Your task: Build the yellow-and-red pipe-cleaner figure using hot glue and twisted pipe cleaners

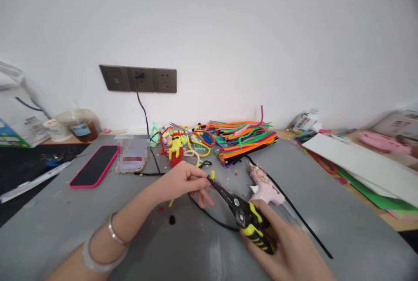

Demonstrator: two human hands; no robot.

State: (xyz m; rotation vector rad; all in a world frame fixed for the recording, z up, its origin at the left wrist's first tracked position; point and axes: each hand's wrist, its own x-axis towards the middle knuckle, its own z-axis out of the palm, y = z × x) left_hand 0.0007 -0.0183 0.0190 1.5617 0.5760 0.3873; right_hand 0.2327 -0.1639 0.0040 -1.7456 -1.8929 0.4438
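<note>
My right hand is wrapped round the black and yellow handles of a pair of wire-stripper pliers. The pliers slant up and left, their narrow jaws meeting the fingertips of my left hand. That hand pinches with thumb and forefinger, its other fingers curled loosely below. A short yellow pipe cleaner piece sticks up at the jaw tips and fingertips; its lower end is hidden. Another yellow bit lies under my left wrist, close to a black pompom.
Behind my hands lie a bundle of coloured pipe cleaners and a small yellow figure. A pink glue gun with a black cord rests at right. Two phones, one pink-edged, lie left. Paper sheets are stacked far right.
</note>
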